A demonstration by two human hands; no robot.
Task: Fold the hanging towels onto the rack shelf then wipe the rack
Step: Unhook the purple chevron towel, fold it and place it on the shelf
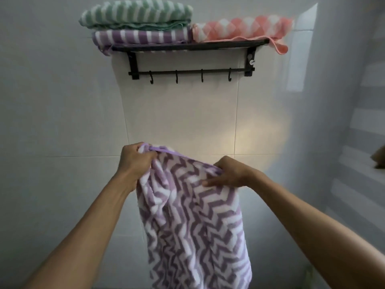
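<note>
A purple and white zigzag towel hangs in front of me, held up by its top edge. My left hand grips its upper left corner. My right hand pinches the top edge further right, with fingers lying over the cloth. Above, a black wall rack carries three folded towels on its shelf: a green striped towel stacked on a purple striped towel at the left, and a pink checked towel at the right, one corner drooping over the shelf end.
Under the shelf runs a black bar with several bare hooks. The wall behind is white tile. A side wall with light stripes closes in on the right.
</note>
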